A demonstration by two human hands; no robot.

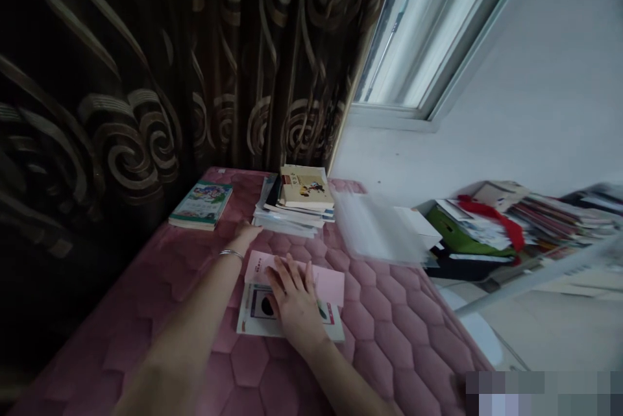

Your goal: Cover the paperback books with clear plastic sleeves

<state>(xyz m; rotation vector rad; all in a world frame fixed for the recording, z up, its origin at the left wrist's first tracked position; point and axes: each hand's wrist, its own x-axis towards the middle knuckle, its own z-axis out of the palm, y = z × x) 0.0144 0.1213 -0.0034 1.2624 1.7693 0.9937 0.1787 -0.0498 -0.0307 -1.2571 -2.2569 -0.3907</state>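
My right hand (296,299) lies flat with fingers spread on a pink booklet (331,283) and the white printed book (256,322) under it. The pink piece covers the upper part of that book. My left hand (247,232), with a silver bangle at the wrist, reaches forward beside the lower left corner of a pile of papers (296,224). Its fingers are mostly hidden, and whether they grip the pile I cannot tell. On top of the pile sits a cream book (305,187) with a picture on its cover.
A green-edged book (202,205) lies at the left on the pink quilted surface (384,331). Blurred translucent sheets (377,228) rest at the right edge. Beyond, a shelf holds a green box (457,231) and stacked papers (549,215). A dark patterned curtain (219,65) hangs behind.
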